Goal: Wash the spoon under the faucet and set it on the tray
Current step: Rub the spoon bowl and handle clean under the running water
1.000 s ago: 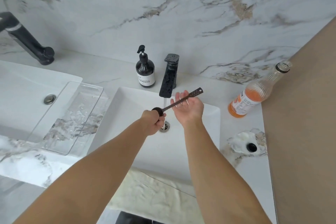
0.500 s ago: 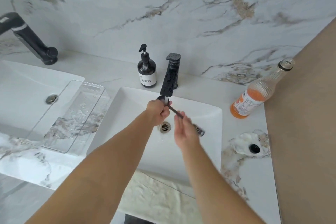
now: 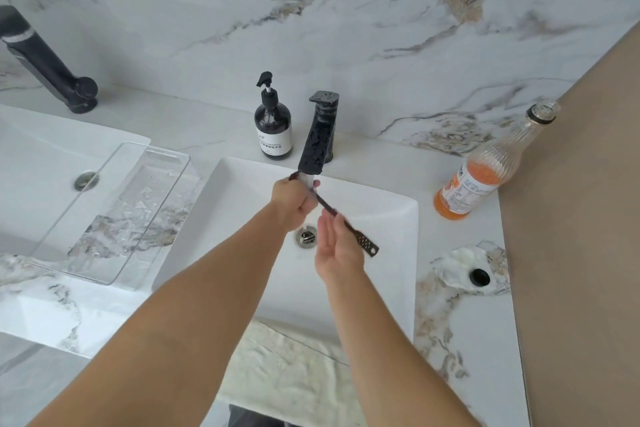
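I'm gripping the bowl end of the dark spoon (image 3: 332,210) in my left hand (image 3: 292,199), holding it right under the black faucet (image 3: 317,135) where a thin stream of water is running, while my right hand (image 3: 337,246) is lying open-palmed under the handle, whose perforated end is sticking out past my fingers over the white sink (image 3: 381,208). The clear tray (image 3: 104,211) is sitting empty to the left, bridging the counter beside the basin, and the soap bottle (image 3: 273,128) is standing just left of the faucet. Off to the right an uncapped bottle of orange drink (image 3: 485,170) is leaning at the wall, with its black cap (image 3: 479,276) lying on the counter nearer me.
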